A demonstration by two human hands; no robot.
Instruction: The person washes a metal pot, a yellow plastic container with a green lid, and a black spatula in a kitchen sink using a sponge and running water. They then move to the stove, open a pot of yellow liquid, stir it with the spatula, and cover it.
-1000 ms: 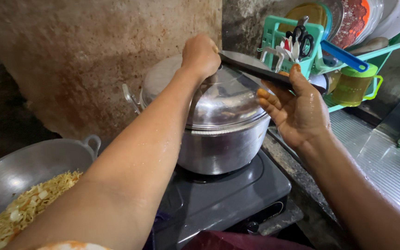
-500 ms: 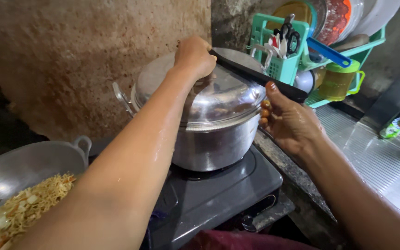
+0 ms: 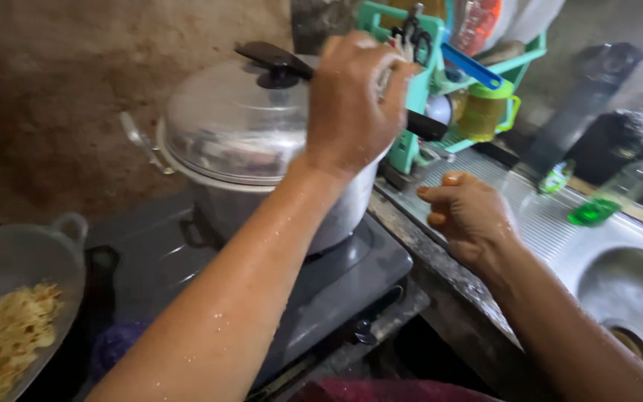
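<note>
The long black handle [image 3: 426,125] is gripped tight by the left hand [image 3: 351,100], just above the big metal pot [image 3: 262,160] that sits with its lid on, on the stove [image 3: 336,275]. Nothing is held by the right hand [image 3: 470,216]; its fingers are loosely curled beside the pot, over the sink edge [image 3: 552,223]. The arms look wet, so the handle could slip and the pot could be knocked.
</note>
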